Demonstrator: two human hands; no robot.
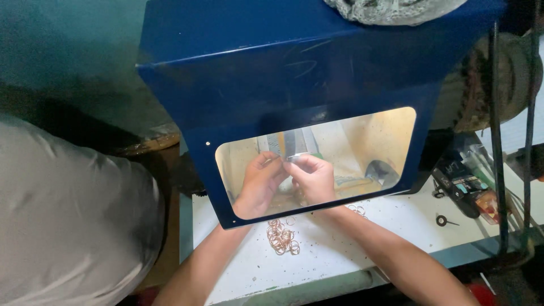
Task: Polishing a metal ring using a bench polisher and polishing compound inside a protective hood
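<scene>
Inside the blue hood (294, 62), behind its window, we pinch a small shiny ring (288, 159) between left hand (259, 182) and right hand (313, 179). It seems light, stiff and slippery; we grip its rim with the fingertips.

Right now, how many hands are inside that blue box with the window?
2. The left hand and the right hand are both behind the window of the blue box, close together, pinching a small shiny piece between them. No other hands show.
</scene>
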